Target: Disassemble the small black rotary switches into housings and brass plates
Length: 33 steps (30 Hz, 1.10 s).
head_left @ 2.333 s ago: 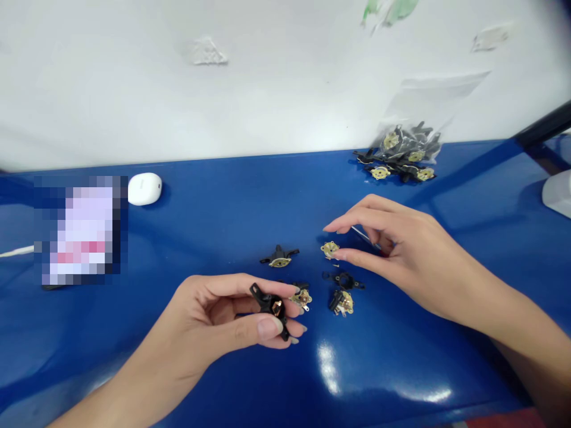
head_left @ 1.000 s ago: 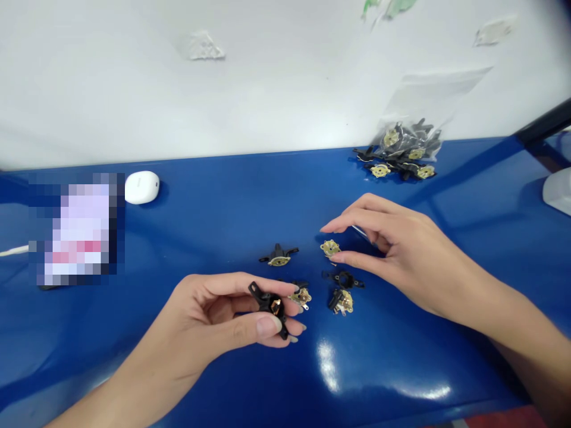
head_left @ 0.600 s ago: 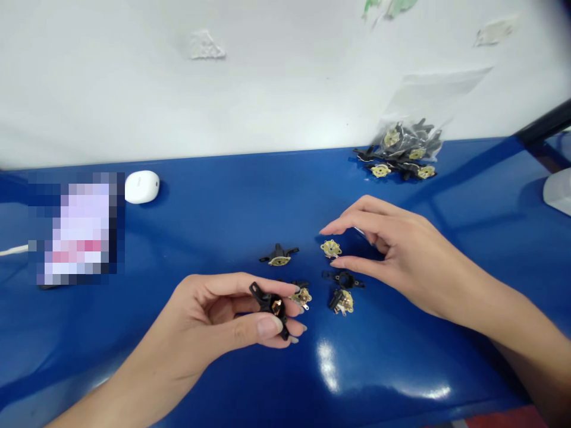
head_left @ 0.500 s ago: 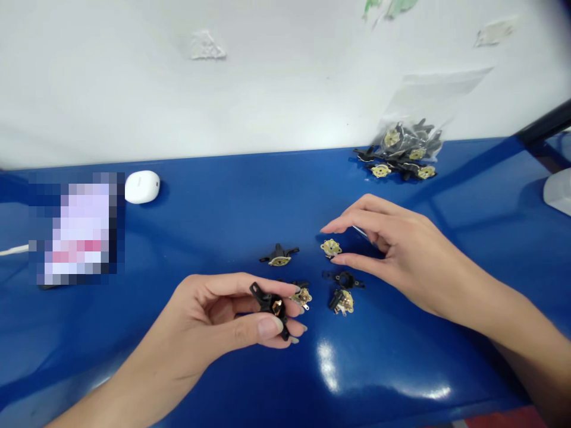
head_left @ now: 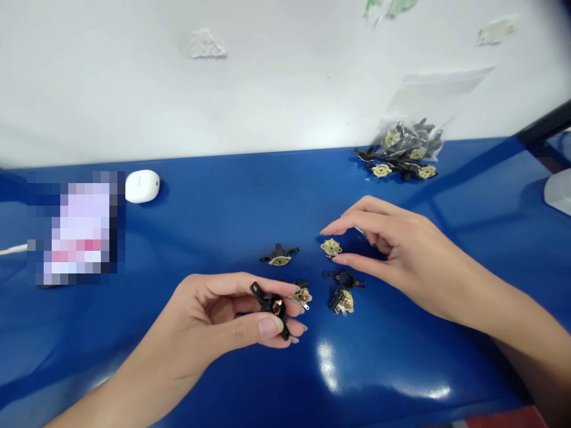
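Note:
My left hand (head_left: 223,315) pinches a black plastic bracket with a copper contact (head_left: 273,306) between thumb and fingers. My right hand (head_left: 383,255) curls over the blue tabletop (head_left: 250,220), thumb and forefinger on either side of a small brass disc (head_left: 331,247). A thin metal rod (head_left: 359,231) shows inside its fingers. Between my hands lie a black bracket with a brass disc (head_left: 279,257), a loose brass part (head_left: 302,296), a black ring bracket (head_left: 343,279) and a joined black-and-brass part (head_left: 341,301). Further back, more such parts lie in and beside a clear plastic bag (head_left: 413,139).
A white oval object (head_left: 141,186) and a pixelated, unreadable object (head_left: 75,229) lie at the left, with a white cable (head_left: 13,249) at the edge. A white wall (head_left: 267,71) rises behind the table. A white object (head_left: 558,191) stands at the right.
My right hand has crept slightly left and its fingers have closed in around the brass disc, which has shifted a little. My left hand has stayed nearly still.

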Motion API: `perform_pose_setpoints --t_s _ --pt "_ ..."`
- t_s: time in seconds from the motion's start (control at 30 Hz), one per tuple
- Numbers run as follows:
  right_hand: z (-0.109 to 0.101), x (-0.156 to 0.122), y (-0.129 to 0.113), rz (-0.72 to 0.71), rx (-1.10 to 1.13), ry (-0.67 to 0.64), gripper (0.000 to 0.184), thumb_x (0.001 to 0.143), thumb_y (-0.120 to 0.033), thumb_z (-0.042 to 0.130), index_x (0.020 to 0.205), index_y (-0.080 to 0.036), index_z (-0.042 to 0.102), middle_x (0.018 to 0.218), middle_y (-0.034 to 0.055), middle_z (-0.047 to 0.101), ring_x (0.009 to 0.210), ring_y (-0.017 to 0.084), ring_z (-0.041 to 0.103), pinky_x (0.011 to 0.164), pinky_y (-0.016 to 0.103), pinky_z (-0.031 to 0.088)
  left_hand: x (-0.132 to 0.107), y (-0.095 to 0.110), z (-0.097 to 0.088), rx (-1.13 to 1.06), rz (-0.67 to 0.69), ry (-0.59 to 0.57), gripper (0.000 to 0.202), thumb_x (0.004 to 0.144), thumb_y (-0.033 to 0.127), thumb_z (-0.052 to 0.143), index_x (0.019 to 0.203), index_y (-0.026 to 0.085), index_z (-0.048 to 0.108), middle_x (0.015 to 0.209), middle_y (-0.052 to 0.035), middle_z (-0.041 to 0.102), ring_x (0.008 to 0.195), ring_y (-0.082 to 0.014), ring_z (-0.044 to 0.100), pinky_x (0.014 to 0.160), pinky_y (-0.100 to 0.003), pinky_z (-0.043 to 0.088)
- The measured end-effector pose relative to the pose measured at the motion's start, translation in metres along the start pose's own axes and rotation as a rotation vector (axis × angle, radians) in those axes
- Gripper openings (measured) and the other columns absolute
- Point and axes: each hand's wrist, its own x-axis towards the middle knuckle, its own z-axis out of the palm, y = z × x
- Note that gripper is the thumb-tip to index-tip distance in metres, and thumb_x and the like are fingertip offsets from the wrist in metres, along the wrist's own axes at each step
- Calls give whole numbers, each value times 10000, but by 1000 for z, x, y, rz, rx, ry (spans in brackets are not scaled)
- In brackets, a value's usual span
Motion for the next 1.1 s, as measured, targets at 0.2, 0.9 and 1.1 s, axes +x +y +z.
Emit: perform_pose_setpoints --t_s 0.2,0.9,1.1 --pt "2 1 -1 -10 -27 4 172 1139 -350 744 1310 -338 764 1237 -4 727 781 153 581 664 326 476 0 0 0 -9 -3 -5 213 946 247 994 1154 282 965 1073 -67 940 948 -222 912 850 -235 755" --pt "-1 1 -4 3 2 9 200 1122 -386 747 1309 -323 779 1240 42 740 863 194 652 740 347 546 1 2 3 -16 -10 6 212 948 237 990 1153 286 966 1072 -62 943 952 -219 912 850 -227 751" --pt "8 0 -4 12 -23 -6 258 1102 -366 774 1350 -297 768 1287 66 737 905 204 691 769 355 581 2 3 4 -11 -14 8 202 935 248 1002 1130 293 970 1058 -55 946 930 -207 908 837 -215 747"
